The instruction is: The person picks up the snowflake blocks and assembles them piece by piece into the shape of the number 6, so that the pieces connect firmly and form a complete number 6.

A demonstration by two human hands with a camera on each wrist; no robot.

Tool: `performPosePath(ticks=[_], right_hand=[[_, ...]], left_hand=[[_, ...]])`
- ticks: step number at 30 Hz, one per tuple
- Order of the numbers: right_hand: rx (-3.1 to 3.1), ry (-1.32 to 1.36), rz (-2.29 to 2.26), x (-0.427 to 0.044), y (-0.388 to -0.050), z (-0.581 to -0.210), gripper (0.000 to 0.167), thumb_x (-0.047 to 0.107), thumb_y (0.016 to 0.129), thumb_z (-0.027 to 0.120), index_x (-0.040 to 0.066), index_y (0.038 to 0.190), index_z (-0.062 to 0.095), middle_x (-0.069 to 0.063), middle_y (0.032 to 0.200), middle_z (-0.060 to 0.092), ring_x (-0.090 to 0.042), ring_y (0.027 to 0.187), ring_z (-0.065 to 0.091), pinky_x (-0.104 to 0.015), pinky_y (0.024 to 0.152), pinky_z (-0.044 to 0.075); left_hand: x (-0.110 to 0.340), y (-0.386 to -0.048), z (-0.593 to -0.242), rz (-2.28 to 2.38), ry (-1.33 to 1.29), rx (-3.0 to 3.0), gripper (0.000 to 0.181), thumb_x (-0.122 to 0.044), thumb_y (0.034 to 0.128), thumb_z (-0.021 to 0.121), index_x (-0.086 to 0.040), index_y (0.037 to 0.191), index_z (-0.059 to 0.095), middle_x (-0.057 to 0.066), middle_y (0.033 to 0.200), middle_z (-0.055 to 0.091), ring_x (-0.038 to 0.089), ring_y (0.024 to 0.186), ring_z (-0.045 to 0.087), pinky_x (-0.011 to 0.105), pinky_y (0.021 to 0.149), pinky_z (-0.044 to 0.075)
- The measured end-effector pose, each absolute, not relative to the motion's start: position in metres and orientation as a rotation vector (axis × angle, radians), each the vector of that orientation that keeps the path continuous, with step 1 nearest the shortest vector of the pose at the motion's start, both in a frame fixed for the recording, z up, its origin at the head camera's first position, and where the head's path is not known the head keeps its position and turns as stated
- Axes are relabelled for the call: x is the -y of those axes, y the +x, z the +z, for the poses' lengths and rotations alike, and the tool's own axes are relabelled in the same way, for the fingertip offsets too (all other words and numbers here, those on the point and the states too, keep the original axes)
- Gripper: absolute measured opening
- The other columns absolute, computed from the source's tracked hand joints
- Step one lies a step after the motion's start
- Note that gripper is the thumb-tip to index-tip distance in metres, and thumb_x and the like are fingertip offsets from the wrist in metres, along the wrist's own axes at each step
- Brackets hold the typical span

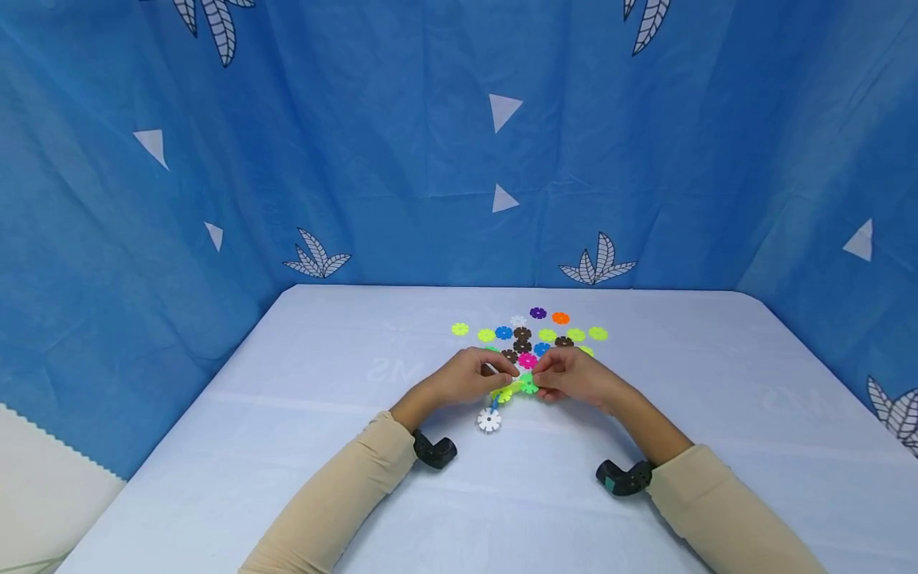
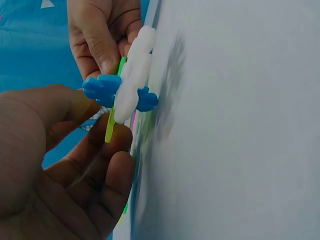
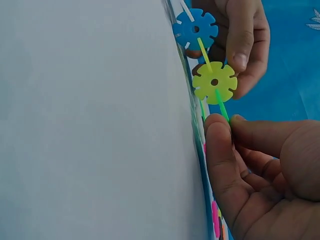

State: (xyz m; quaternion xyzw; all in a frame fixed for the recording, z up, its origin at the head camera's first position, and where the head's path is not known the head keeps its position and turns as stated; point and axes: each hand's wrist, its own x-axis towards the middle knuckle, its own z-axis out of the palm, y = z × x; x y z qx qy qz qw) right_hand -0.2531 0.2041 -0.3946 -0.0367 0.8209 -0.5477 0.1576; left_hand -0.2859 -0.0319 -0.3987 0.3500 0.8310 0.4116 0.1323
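Between my hands, low over the white table, is a short chain of interlocking notched plastic discs. Its white disc hangs at the near end. Then come a blue disc, an edge-on yellow disc, and a yellow-green disc facing the right wrist camera. At the far end is a green disc. My left hand pinches the chain by the edge-on yellow disc; its fingertips are partly hidden behind the pieces. With thumb and index finger, my right hand pinches the green disc.
Loose discs lie beyond my hands, among them a brown disc, a pink disc, an orange disc and a purple disc. A blue curtain hangs behind the white table.
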Motion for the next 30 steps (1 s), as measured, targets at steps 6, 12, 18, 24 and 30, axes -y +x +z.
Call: performPosePath(ticks=[6,12,18,24,30], right_hand=[[-2.346,-0.113,-1.569,-0.203,-0.253,-0.396,0.012,0.005,0.098,0.067,-0.002,0.106,0.062,-0.015,0.09,0.068,-0.023,0.078,0.069,-0.032,0.075,0.059],[-2.312,-0.173,-1.596,-0.203,-0.252,-0.397,0.011,0.005,0.098,0.066,-0.003,0.105,0.063,-0.015,0.09,0.069,-0.024,0.078,0.069,-0.033,0.076,0.059],[-2.412,-0.168,-1.527,-0.207,-0.254,-0.394,0.011,0.007,0.099,0.065,-0.002,0.106,0.064,-0.013,0.09,0.068,-0.024,0.077,0.067,-0.033,0.075,0.059],[-2.789,-0.164,-1.235,-0.231,-0.259,-0.384,0.013,0.011,0.098,0.068,0.004,0.108,0.071,-0.011,0.098,0.065,-0.025,0.082,0.061,-0.031,0.069,0.055],[-2.941,-0.13,-0.932,-0.246,-0.262,-0.387,0.023,0.012,0.094,0.071,0.006,0.116,0.071,-0.01,0.1,0.064,-0.027,0.091,0.057,-0.032,0.069,0.053]], left_hand=[[0.03,-0.286,-0.398,1.192,1.117,-2.401,0.014,-0.013,0.0971,0.07,-0.011,0.109,0.077,-0.008,0.1,0.071,0.011,0.083,0.061,0.027,0.074,0.051],[0.029,-0.286,-0.399,1.137,1.163,-2.386,0.015,-0.01,0.0956,0.072,-0.01,0.11,0.077,-0.007,0.101,0.071,0.008,0.086,0.063,0.026,0.077,0.053],[0.03,-0.286,-0.399,1.117,1.188,-2.402,0.016,-0.009,0.0954,0.071,-0.008,0.111,0.076,-0.004,0.099,0.071,0.009,0.081,0.061,0.025,0.074,0.052],[0.032,-0.287,-0.399,1.098,1.191,-2.41,0.016,-0.009,0.0954,0.072,-0.009,0.111,0.075,-0.006,0.098,0.07,0.008,0.081,0.061,0.025,0.075,0.052],[0.033,-0.288,-0.401,1.084,1.171,-2.401,0.016,-0.009,0.0951,0.072,-0.009,0.111,0.075,-0.006,0.095,0.07,0.007,0.084,0.063,0.024,0.078,0.053]])
